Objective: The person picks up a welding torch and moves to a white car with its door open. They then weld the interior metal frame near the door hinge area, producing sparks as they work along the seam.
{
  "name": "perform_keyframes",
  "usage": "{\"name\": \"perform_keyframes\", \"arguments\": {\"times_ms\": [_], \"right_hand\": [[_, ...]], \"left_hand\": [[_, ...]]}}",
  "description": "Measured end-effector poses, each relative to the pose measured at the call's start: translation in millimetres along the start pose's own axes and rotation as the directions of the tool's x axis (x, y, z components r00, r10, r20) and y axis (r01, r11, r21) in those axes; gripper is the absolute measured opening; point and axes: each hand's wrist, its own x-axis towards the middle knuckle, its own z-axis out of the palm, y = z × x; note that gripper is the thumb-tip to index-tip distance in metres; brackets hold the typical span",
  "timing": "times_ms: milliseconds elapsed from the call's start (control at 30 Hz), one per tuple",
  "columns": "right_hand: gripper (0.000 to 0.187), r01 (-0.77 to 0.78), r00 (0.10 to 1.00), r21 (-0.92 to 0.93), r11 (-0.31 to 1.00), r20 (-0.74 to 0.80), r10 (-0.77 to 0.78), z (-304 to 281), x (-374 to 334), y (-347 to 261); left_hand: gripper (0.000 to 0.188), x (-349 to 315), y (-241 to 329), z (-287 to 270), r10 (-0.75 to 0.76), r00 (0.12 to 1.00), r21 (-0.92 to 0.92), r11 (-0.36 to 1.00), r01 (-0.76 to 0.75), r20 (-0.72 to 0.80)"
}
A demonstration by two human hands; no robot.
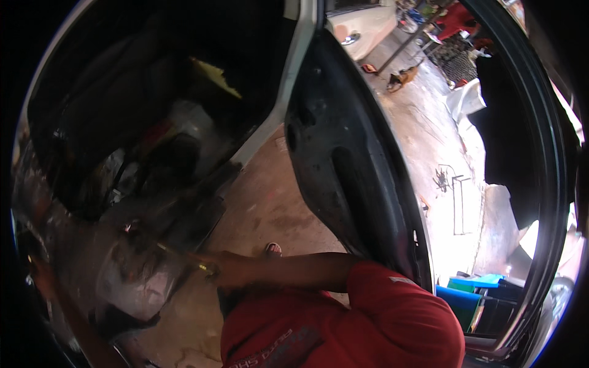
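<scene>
My right arm, in a red sleeve, reaches left across the view. Its hand (228,268) is closed round a screwdriver-like tool (165,248) with a thin, light-coloured shaft, which points left toward the dark, scuffed interior panel (138,270) of a car. A bit of yellow shows beside the fingers; the grip itself is mostly hidden. At the far left edge, my left hand (43,277) is raised against the car body near a small shiny spot. Dimness and blur there hide what its fingers do.
An open dark car door (350,141) stands right of the doorway, above a concrete floor (264,208). A foot (273,249) shows below. Farther right are a window frame (546,159), a pale car (362,27), a thin metal frame (460,205) and blue and green items (460,300).
</scene>
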Motion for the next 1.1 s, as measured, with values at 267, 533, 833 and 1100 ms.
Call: {"name": "perform_keyframes", "arguments": {"times_ms": [267, 533, 833, 1100], "right_hand": [[0.098, 0.001, 0.986, 0.079, 0.997, -0.163, 0.012, 13, -23, -11], [0.099, -0.040, 0.994, 0.177, 0.983, -0.092, 0.057, 23, -37, -22], [0.094, -0.024, 0.997, 0.155, 0.988, -0.065, 0.035, 20, -37, -28], [0.090, -0.007, 0.994, 0.138, 0.990, -0.111, 0.022, 24, -33, -12]], "left_hand": [[0.076, 152, 167, -146, -0.763, 0.406, 0.002, 0.471, 0.882, 0.503], [0.085, 153, 129, -195, -0.785, 0.453, -0.038, 0.484, 0.874, 0.422], [0.076, 165, 139, -206, -0.773, 0.427, -0.027, 0.471, 0.882, 0.469], [0.066, 163, 141, -205, -0.796, 0.438, -0.051, 0.461, 0.886, 0.418]]}}
